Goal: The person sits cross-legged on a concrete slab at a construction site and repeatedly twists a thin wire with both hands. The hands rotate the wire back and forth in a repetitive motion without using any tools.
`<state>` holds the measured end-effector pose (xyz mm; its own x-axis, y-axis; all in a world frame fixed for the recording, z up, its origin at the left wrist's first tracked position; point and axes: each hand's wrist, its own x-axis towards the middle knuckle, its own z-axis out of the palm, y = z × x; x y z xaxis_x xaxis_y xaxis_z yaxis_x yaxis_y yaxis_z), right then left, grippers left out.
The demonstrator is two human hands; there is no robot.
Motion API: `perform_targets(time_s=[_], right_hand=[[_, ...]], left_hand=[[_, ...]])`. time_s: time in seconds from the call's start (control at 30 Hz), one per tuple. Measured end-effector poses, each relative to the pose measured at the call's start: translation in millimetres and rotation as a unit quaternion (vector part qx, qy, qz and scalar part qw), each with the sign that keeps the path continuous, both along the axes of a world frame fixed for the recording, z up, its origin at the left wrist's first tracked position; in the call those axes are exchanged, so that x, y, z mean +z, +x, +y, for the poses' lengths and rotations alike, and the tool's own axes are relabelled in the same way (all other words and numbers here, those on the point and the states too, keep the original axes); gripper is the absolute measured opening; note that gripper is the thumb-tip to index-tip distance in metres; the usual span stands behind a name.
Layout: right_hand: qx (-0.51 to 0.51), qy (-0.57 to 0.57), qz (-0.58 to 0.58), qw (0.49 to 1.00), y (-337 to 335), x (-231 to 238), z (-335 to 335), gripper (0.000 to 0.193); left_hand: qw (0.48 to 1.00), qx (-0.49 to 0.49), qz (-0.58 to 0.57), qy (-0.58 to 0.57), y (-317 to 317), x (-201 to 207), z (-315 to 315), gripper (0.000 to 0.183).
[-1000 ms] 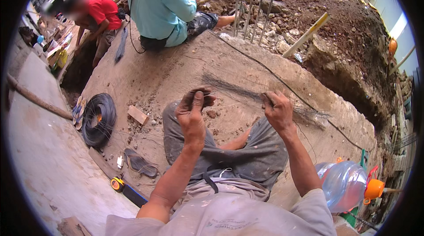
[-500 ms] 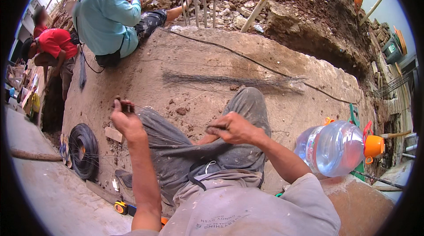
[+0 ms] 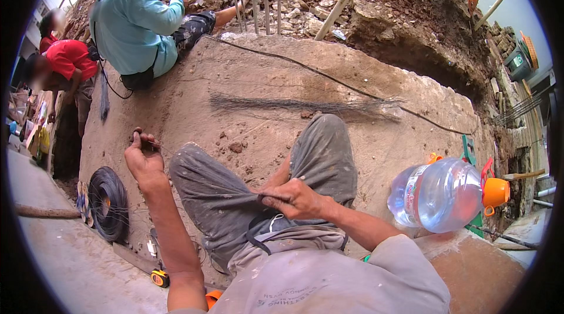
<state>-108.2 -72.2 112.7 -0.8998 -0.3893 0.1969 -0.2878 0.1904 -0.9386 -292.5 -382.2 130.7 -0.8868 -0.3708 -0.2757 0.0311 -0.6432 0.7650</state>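
Left fingers (image 3: 151,141) curl, their grip unclear; right fingers (image 3: 281,193) press together above dusty, creased trousers (image 3: 211,190), having left the straight, bristly wire bundle (image 3: 294,104) beyond them.

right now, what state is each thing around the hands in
Left hand, raised, fingers curled, grip unclear
Right hand, fingers closed, contents unclear
Wire bundle, lying loose, ends splayed
Wire coil, wound up
Black cable, stretched out
Clear bottle, capped in orange
Tape measure, blade unclear
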Motion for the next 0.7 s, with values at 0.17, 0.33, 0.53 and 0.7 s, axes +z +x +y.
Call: perform_targets(time_s=[0.17, 0.33, 0.53, 0.7], right_hand=[[-0.093, 0.077, -0.046, 0.992, 7, -7, 3, 0.019], [-0.108, 0.079, -0.174, 0.976, 16, -28, 24, 0.02], [-0.165, 0.091, -0.11, 0.976, 31, -32, 66, 0.022], [-0.11, 0.042, -0.25, 0.961, 54, -28, 99, 0.023]], left_hand=[[0.998, 0.047, 0.036, -0.015, -15, -9, -26, 0.011], [0.995, 0.051, 0.035, -0.084, -28, 7, -33, 0.013], [0.954, 0.271, -0.012, -0.126, -59, 21, -112, 0.014], [0.937, 0.311, -0.02, -0.156, -77, 37, -156, 0.02]])
